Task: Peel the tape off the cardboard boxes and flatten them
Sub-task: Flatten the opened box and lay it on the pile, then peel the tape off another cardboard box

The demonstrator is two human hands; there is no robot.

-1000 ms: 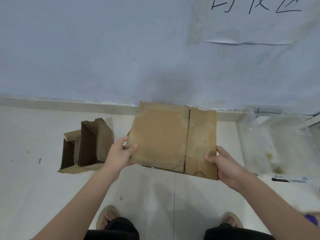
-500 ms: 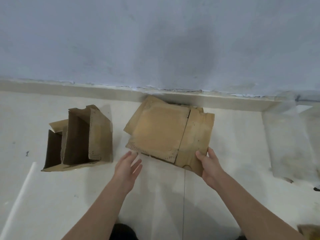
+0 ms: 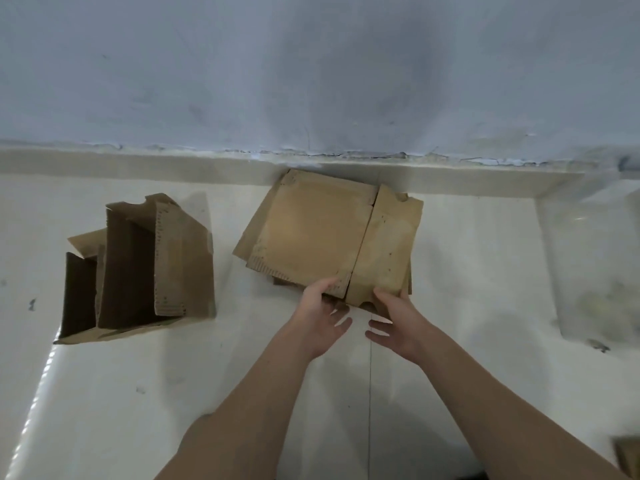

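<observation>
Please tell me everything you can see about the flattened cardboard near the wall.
The flattened cardboard is brown, worn corrugated board lying flat on the pale floor, its far edge close to the baseboard. A seam divides a wide left panel from a narrower right one, with small holes along the edges. More flat sheets show beneath it. The left hand and right hand touch its near edge, fingers relaxed.
</observation>
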